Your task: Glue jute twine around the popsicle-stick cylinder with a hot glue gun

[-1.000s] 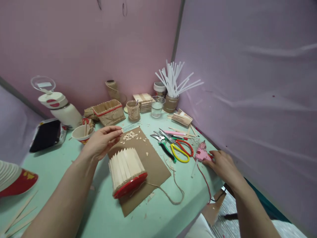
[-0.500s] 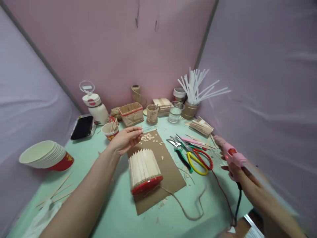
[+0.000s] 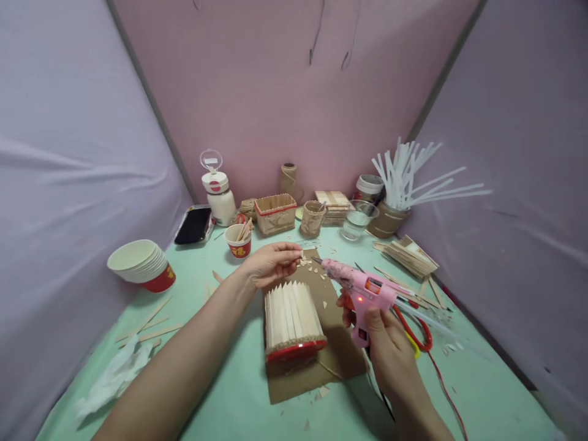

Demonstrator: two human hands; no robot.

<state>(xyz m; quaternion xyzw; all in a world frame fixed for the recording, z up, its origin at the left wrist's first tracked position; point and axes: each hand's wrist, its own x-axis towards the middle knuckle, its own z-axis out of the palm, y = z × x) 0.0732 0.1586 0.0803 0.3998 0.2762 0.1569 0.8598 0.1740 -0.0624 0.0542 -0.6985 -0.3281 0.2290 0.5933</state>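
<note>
My right hand (image 3: 386,337) is wrapped round the handle of a pink glue gun (image 3: 361,291), whose nozzle points left. My left hand (image 3: 278,263) is pinched over the board's far end, a tiny pale wood chip (image 3: 302,255) at its fingertips, close to the nozzle. Below it, a cylinder of upright wooden sticks with a red base (image 3: 294,318) lies tilted on the brown cardboard (image 3: 344,343). Small wood chips (image 3: 315,269) are scattered on the cardboard's far part. Behind the glue gun, red-handled scissors (image 3: 425,334) are partly hidden.
Stacked paper cups (image 3: 142,263) and crumpled tissue (image 3: 114,373) are at the left. Along the back stand a cup of sticks (image 3: 239,242), a woven basket (image 3: 275,214), a clear water cup (image 3: 358,222) and a pot of glue sticks (image 3: 388,219). A red cord (image 3: 445,386) runs at the right.
The glue gun in my right hand has come in from the right, close to my left fingertips. The camera view has shifted, so the table items appear farther right.
</note>
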